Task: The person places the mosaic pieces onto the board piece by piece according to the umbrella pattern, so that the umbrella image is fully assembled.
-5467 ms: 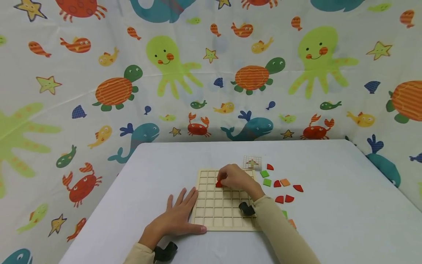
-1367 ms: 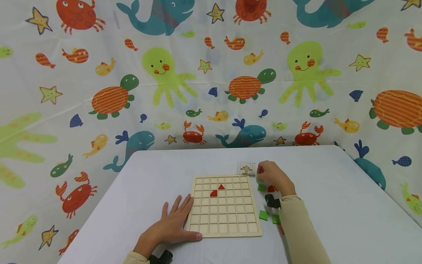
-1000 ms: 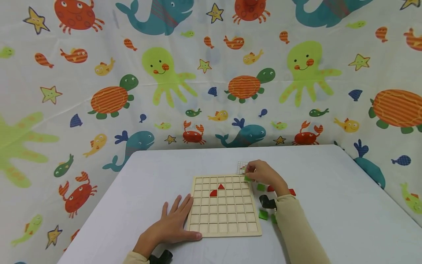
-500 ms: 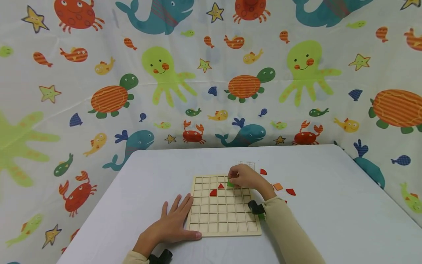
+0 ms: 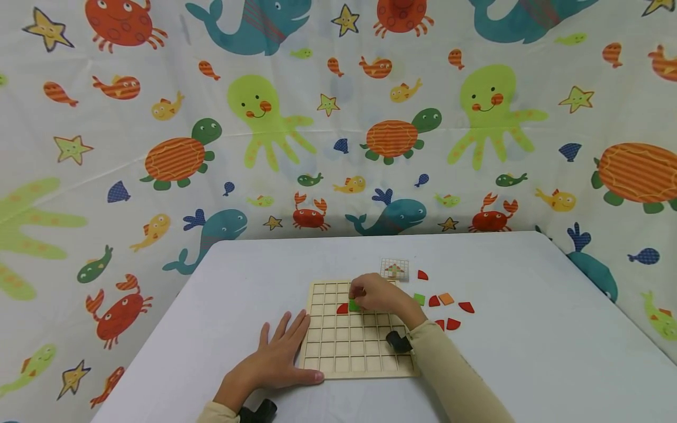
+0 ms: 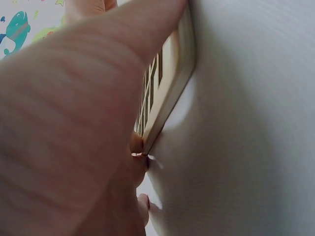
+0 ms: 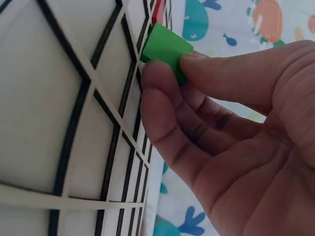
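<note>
The right hand point(image 5: 376, 294) pinches a partly hidden green square tile point(image 7: 166, 46) between its fingers; the left hand point(image 5: 276, 359), fingers spread, touches the gridded board point(image 5: 342, 349).

No words, numbers or brand names can be read. The card point(image 5: 394, 269) bears a printed grid with a coloured figure, too small for any lettering to be made out.

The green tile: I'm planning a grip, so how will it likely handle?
Probably stiff: pinched in the right hand, the green tile shows no bend. Likely light, being smaller than the hand. Flat sides suggest sliding, not rolling.
</note>
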`<state>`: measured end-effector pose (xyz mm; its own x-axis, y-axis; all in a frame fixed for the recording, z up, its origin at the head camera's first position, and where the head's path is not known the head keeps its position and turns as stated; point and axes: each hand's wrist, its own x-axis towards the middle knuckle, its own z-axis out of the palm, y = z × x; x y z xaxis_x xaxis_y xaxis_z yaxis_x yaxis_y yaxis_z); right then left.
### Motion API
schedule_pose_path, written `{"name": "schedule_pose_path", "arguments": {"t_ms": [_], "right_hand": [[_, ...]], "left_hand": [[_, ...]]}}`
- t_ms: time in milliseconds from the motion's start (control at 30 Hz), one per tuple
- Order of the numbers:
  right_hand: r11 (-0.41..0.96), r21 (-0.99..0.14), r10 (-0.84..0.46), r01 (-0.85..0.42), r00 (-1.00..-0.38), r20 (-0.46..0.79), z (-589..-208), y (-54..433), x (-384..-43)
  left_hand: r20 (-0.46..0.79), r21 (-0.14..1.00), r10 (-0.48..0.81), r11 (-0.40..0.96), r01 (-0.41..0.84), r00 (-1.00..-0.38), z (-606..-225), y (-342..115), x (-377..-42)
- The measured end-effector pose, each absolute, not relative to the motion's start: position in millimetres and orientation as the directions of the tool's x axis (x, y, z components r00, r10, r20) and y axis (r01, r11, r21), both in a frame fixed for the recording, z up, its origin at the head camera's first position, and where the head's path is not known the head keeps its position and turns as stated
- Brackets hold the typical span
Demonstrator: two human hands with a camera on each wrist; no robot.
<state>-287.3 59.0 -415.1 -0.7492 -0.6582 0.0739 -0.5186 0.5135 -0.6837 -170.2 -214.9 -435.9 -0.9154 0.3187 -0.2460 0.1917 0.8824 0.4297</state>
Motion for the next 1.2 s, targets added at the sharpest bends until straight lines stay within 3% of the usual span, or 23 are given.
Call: {"name": "schedule_pose_path", "arguments": {"t_ms": [900,1200], "right_hand": [[0.574,-0.516,-0.683,-0.636,-0.719,0.127,-417.3,49.9,-281.5],[0.575,-0.528,-0.673,-0.625,-0.728,0.128,-416.0,49.3,-279.2]], "left_hand": [[-0.246,0.431,0.316,0.882,0.189,-0.916,-434.0,-213.3,-167.5],[-0.243,0.429,0.314,0.883,0.189,-0.918,-435.6,-213.4,-168.1]]}}
